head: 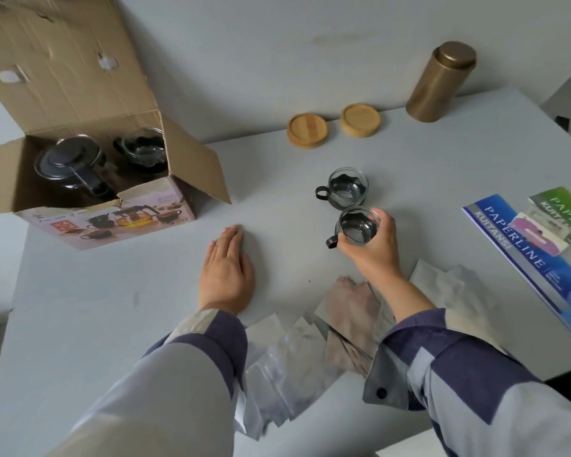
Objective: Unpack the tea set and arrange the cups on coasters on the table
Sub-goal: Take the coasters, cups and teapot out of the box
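Head view: my right hand [371, 246] grips a glass cup [356, 227] by its rim from above, just in front of a second cup [347, 191] standing on the surface [112, 308]. My left hand [226, 270] lies flat, fingers straight, palm down, well left of both cups. Two wooden coasters [307, 130] sit beyond, bare. The open box [112, 179], far left, holds the teapot [70, 166].

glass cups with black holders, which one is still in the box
The glass cup at the back right corner of the open cardboard box, beside the glass teapot. One other stands on the white table; the right hand holds another.
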Action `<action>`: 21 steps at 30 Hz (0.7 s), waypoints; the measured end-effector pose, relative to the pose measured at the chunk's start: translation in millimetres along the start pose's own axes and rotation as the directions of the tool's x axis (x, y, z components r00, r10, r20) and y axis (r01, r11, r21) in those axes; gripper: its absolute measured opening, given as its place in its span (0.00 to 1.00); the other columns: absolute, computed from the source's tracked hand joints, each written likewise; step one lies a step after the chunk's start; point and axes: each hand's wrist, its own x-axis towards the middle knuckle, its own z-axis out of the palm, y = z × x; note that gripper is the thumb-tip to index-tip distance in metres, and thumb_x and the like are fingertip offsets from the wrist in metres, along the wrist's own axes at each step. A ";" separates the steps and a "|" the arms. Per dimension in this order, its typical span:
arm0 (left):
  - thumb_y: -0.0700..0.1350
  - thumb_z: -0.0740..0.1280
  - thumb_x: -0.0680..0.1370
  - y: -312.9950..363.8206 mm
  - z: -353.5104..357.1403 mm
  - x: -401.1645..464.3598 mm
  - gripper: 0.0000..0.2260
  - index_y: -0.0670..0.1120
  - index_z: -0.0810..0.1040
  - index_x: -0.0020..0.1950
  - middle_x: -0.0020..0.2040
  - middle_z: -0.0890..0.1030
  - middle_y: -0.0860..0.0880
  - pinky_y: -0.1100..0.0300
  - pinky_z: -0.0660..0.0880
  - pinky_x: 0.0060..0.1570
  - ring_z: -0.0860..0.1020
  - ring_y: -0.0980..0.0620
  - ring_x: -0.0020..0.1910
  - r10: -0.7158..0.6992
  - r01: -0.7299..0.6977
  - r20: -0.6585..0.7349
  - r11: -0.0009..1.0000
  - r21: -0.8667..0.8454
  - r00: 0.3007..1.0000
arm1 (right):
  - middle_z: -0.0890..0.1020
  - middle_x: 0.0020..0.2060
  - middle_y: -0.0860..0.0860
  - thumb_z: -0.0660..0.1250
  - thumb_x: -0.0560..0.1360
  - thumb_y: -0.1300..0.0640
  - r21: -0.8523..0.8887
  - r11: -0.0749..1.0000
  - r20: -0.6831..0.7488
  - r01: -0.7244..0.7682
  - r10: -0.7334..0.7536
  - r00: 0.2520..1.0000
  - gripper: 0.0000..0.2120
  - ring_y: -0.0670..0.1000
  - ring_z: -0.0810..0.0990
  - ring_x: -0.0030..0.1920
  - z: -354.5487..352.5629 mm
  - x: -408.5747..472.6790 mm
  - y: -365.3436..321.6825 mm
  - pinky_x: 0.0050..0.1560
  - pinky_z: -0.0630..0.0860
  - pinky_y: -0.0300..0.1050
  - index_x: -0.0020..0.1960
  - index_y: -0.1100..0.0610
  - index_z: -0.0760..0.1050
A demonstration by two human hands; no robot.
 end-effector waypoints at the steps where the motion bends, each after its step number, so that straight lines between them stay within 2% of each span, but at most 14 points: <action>1: 0.42 0.58 0.79 0.3 0.1 -0.3 0.20 0.42 0.66 0.72 0.73 0.66 0.46 0.56 0.51 0.74 0.61 0.49 0.74 0.003 -0.003 -0.001 1.000 -0.001 1.000 | 0.70 0.59 0.53 0.76 0.62 0.58 -0.001 1.000 0.004 0.004 -0.004 1.000 0.33 0.46 0.71 0.53 -0.3 0.2 -0.2 0.50 0.63 0.26 0.63 0.57 0.66; 4: 0.42 0.57 0.79 0.9 -0.6 -0.6 0.20 0.42 0.66 0.72 0.73 0.66 0.46 0.56 0.51 0.74 0.60 0.49 0.74 0.008 -0.008 0.004 1.000 0.004 1.000 | 0.69 0.60 0.54 0.76 0.63 0.59 0.000 1.000 0.007 -0.013 0.013 1.000 0.33 0.49 0.73 0.56 -1.1 -0.5 -1.7 0.51 0.63 0.26 0.64 0.57 0.66; 6: 0.42 0.57 0.80 0.8 -1.5 -0.7 0.20 0.42 0.66 0.72 0.74 0.65 0.46 0.56 0.51 0.74 0.60 0.49 0.74 0.009 -0.009 0.011 1.000 0.006 1.000 | 0.67 0.63 0.53 0.76 0.64 0.57 -0.017 0.998 0.045 -0.052 0.053 0.998 0.38 0.50 0.71 0.61 -3.5 -0.3 -3.0 0.54 0.62 0.28 0.69 0.57 0.62; 8: 0.43 0.57 0.80 0.9 -3.1 -0.4 0.20 0.42 0.65 0.72 0.74 0.64 0.46 0.56 0.50 0.75 0.59 0.49 0.75 0.011 -0.011 0.025 1.000 0.006 1.000 | 0.64 0.67 0.52 0.76 0.64 0.52 -0.037 0.995 0.097 -0.090 0.093 0.991 0.47 0.49 0.66 0.67 -8.3 -1.4 -5.7 0.62 0.61 0.35 0.74 0.55 0.53; 10: 0.43 0.56 0.80 2.0 -5.3 0.0 0.20 0.41 0.64 0.73 0.75 0.63 0.46 0.55 0.49 0.75 0.57 0.49 0.75 0.019 -0.019 0.046 1.000 0.004 0.999 | 0.63 0.69 0.52 0.76 0.64 0.50 -0.094 0.993 0.090 -0.070 0.078 0.993 0.50 0.50 0.62 0.69 -12.9 -3.7 -12.3 0.69 0.62 0.44 0.75 0.54 0.49; 12: 0.43 0.55 0.81 2.2 -8.8 -0.5 0.20 0.41 0.64 0.73 0.75 0.62 0.45 0.55 0.47 0.75 0.57 0.49 0.75 0.011 -0.010 0.059 1.000 -0.012 0.998 | 0.64 0.69 0.53 0.75 0.65 0.50 -0.181 0.984 0.030 0.006 0.000 1.000 0.47 0.53 0.61 0.70 -14.0 -5.0 -25.1 0.70 0.62 0.51 0.75 0.56 0.52; 16: 0.44 0.53 0.82 -11.3 -23.1 -7.8 0.20 0.42 0.63 0.73 0.75 0.62 0.46 0.56 0.47 0.75 0.56 0.49 0.75 -0.044 0.045 0.045 0.999 -0.012 0.998 | 0.67 0.66 0.57 0.69 0.66 0.61 -0.226 0.950 -0.018 0.216 -0.226 0.974 0.34 0.57 0.66 0.67 1.5 1.9 -66.6 0.64 0.67 0.53 0.70 0.60 0.62; 18: 0.45 0.52 0.82 -28.0 -33.9 -14.5 0.20 0.42 0.63 0.74 0.75 0.61 0.46 0.56 0.47 0.75 0.56 0.49 0.75 -0.081 0.081 0.034 0.997 0.004 0.996 | 0.68 0.63 0.58 0.67 0.68 0.64 -0.183 0.947 0.031 0.263 -0.262 0.965 0.29 0.58 0.69 0.63 18.8 6.3 -91.2 0.63 0.68 0.53 0.68 0.60 0.66; 21: 0.46 0.51 0.82 -57.0 -51.9 -26.2 0.21 0.43 0.62 0.74 0.75 0.61 0.46 0.56 0.47 0.75 0.56 0.49 0.75 -0.146 0.146 0.011 0.989 0.027 0.989 | 0.71 0.60 0.57 0.65 0.70 0.64 -0.152 0.928 0.191 0.339 -0.309 0.932 0.23 0.57 0.73 0.60 52.6 7.3 -126.8 0.62 0.69 0.51 0.65 0.59 0.70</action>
